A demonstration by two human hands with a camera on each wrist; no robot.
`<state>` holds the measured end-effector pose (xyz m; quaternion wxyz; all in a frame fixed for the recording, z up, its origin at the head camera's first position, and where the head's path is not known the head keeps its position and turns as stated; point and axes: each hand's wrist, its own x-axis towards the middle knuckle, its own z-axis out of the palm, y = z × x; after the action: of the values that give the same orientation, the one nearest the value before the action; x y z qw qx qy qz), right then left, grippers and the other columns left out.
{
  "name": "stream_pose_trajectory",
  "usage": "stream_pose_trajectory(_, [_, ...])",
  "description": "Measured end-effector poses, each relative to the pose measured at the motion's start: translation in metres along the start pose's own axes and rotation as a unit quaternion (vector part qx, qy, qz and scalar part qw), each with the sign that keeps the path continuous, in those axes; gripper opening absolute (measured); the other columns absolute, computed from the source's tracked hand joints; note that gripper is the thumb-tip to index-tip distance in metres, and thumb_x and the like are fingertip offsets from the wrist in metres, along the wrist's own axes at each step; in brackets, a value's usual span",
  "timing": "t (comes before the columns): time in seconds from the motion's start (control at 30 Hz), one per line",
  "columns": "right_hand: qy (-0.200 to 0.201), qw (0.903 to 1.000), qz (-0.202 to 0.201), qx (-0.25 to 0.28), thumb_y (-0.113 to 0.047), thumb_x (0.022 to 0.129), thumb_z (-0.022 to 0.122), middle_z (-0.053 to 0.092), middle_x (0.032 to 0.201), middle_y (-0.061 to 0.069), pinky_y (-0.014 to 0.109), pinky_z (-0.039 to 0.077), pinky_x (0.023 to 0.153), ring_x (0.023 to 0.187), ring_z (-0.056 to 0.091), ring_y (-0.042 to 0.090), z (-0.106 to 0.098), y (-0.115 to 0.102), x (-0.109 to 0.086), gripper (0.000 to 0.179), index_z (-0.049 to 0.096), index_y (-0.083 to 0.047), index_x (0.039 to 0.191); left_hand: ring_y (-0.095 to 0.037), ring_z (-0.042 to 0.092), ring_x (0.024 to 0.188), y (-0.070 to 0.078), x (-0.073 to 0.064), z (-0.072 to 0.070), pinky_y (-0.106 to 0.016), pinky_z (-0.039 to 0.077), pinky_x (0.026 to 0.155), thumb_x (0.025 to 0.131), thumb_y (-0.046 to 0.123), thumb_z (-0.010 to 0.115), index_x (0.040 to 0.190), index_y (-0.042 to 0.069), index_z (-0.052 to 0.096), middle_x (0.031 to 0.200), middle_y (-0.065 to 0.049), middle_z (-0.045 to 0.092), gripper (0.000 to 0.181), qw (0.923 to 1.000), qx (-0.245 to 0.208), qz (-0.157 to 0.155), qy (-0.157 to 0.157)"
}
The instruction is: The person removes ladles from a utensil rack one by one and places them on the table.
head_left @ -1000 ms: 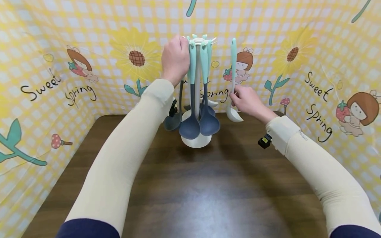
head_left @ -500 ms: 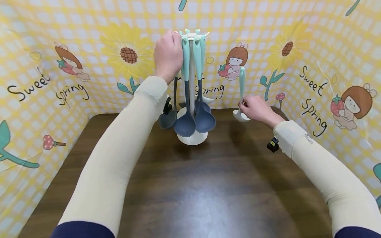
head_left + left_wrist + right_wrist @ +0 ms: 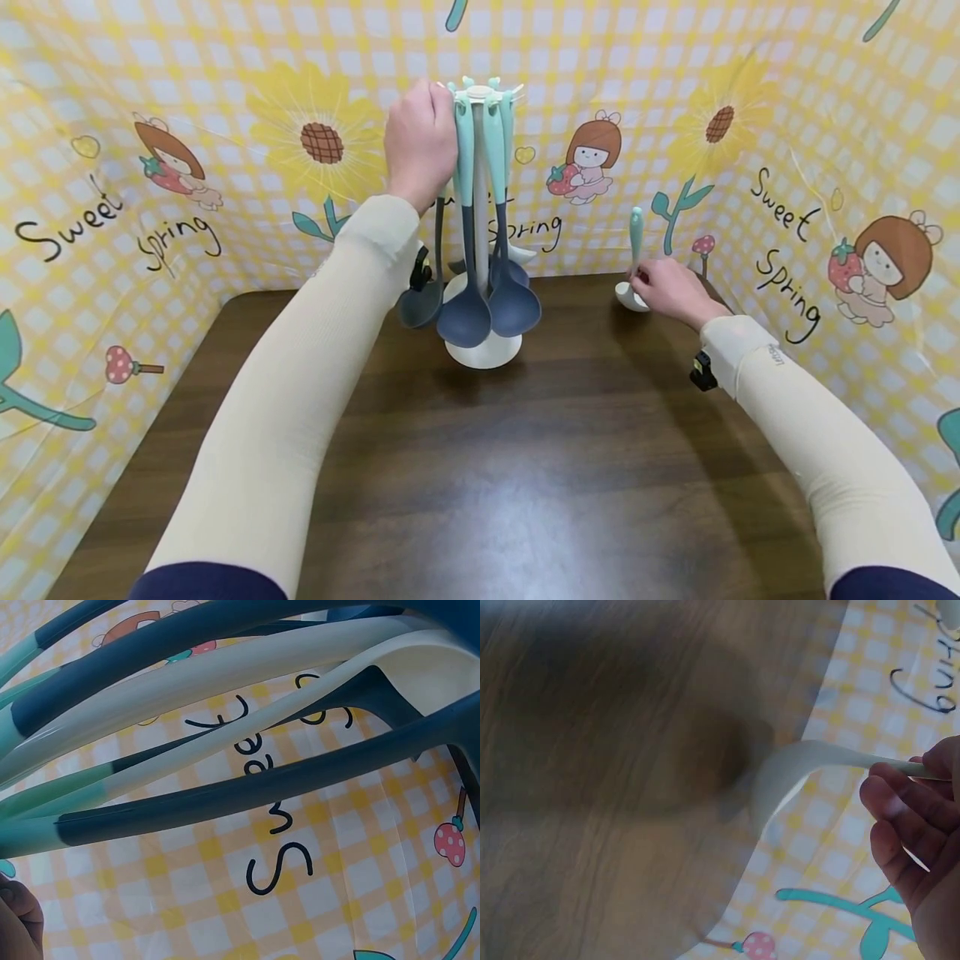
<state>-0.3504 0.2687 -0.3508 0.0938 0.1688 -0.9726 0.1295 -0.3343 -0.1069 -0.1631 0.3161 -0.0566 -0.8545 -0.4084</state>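
Note:
A white utensil stand (image 3: 483,354) rises from the table, hung round with mint-handled utensils. Dark blue ladles (image 3: 465,321) hang at its front, and a dark skimmer-like spoon (image 3: 422,304) at its left. My left hand (image 3: 422,146) grips the left side of the stand's top, fingers curled; what exactly lies inside it is hidden. In the left wrist view, dark and white utensil stems (image 3: 225,784) cross close by. Off to the right, my right hand (image 3: 673,287) pinches a white ladle (image 3: 787,776) by its stem, mint handle up, bowl low over the table's back edge.
The brown wooden table (image 3: 525,467) stretches toward me. Behind and on both sides hangs a yellow checked cloth (image 3: 585,50) with printed sunflowers and figures, close behind the ladle. A white spatula-like utensil (image 3: 517,252) hangs at the stand's back.
My right hand has carried the white ladle rightward, away from the stand, and lowered it toward the table. The left hand keeps its grip at the stand's top; the head view shifted slightly.

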Motion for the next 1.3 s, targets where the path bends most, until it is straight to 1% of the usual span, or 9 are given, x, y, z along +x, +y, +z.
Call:
stream_pose_trajectory(0.2, [0.012,0.9992,-0.011,-0.035,-0.02,0.098,0.054,0.059,0.07,0.006,0.04,0.041,0.055,0.063,0.053,0.024,0.007,0.013,-0.001,0.016,0.064,-0.011,0.09,-0.012,0.042,0.061,0.0,0.001,0.001,-0.024,0.037,0.059,0.108,0.034,0.026,0.079,0.019,0.04,0.073,0.002,0.04,0.036,1.0,0.001,-0.001,-0.003])
stream_pose_trajectory(0.37, [0.011,0.9974,-0.037,-0.061,-0.02,0.098,0.056,0.056,0.068,0.005,0.041,0.042,0.054,0.06,0.052,0.023,0.012,0.018,-0.001,0.015,0.058,-0.013,0.085,-0.012,0.042,0.062,0.0,0.002,0.001,-0.024,0.037,0.06,0.108,0.033,0.025,0.079,0.019,0.04,0.074,0.002,0.04,0.035,1.0,0.006,0.002,-0.004])
stream_pose_trajectory(0.5, [-0.013,0.9943,-0.058,-0.089,-0.02,0.099,0.058,0.055,0.067,0.003,0.038,0.039,0.053,0.058,0.048,0.021,0.015,0.017,-0.003,0.015,0.055,-0.013,0.085,-0.012,0.041,0.062,0.001,0.002,0.002,-0.024,0.037,0.06,0.108,0.033,0.025,0.079,0.019,0.04,0.074,0.002,0.04,0.035,1.0,0.004,0.006,-0.005])
stream_pose_trajectory(0.6, [-0.032,0.9902,-0.08,-0.11,-0.017,0.095,0.059,0.053,0.066,0.002,0.036,0.038,0.052,0.057,0.047,0.02,0.019,0.016,-0.004,0.011,0.055,-0.013,0.086,-0.012,0.041,0.062,0.0,0.003,0.003,-0.024,0.036,0.06,0.108,0.033,0.025,0.079,0.019,0.039,0.074,0.002,0.04,0.035,1.0,0.003,0.005,-0.006])
stream_pose_trajectory(0.7, [-0.045,0.9863,-0.101,-0.122,-0.015,0.088,0.062,0.055,0.069,0.002,0.04,0.042,0.051,0.059,0.05,0.02,0.023,0.015,-0.007,0.005,0.059,-0.013,0.085,-0.012,0.041,0.062,-0.001,0.002,0.003,-0.024,0.036,0.059,0.108,0.033,0.025,0.079,0.019,0.039,0.074,0.002,0.04,0.035,1.0,0.003,0.0,-0.007])
stream_pose_trajectory(0.8, [-0.062,0.9828,-0.112,-0.133,-0.016,0.084,0.067,0.06,0.072,0.001,0.045,0.047,0.053,0.062,0.054,0.021,0.027,0.016,-0.01,0.005,0.063,-0.015,0.085,-0.012,0.041,0.062,-0.001,0.002,0.003,-0.024,0.036,0.059,0.108,0.033,0.026,0.079,0.019,0.039,0.074,0.002,0.04,0.035,1.0,0.0,0.0,-0.007])
stream_pose_trajectory(1.07, [-0.115,0.9693,-0.135,-0.17,-0.014,0.081,0.073,0.066,0.076,0.002,0.052,0.053,0.06,0.066,0.059,0.021,0.043,0.02,-0.018,0.012,0.062,-0.017,0.085,-0.012,0.042,0.062,-0.002,0.002,0.004,-0.024,0.036,0.059,0.108,0.033,0.026,0.079,0.019,0.04,0.074,0.002,0.04,0.035,1.0,0.003,0.001,-0.007])
stream_pose_trajectory(1.17, [-0.115,0.9661,-0.145,-0.18,-0.013,0.081,0.074,0.068,0.077,0.003,0.054,0.054,0.062,0.066,0.06,0.022,0.046,0.019,-0.02,0.014,0.061,-0.017,0.085,-0.012,0.042,0.062,-0.002,0.002,0.004,-0.024,0.036,0.059,0.108,0.033,0.026,0.08,0.019,0.04,0.074,0.002,0.04,0.035,1.0,0.003,0.001,-0.007])
stream_pose_trajectory(1.3, [-0.107,0.9674,-0.143,-0.179,-0.011,0.081,0.072,0.07,0.079,0.005,0.054,0.054,0.062,0.065,0.061,0.024,0.047,0.017,-0.022,0.013,0.061,-0.015,0.087,-0.012,0.042,0.062,-0.001,0.001,0.002,-0.024,0.036,0.059,0.108,0.033,0.026,0.079,0.019,0.04,0.074,0.002,0.04,0.035,1.0,0.003,-0.001,-0.006])
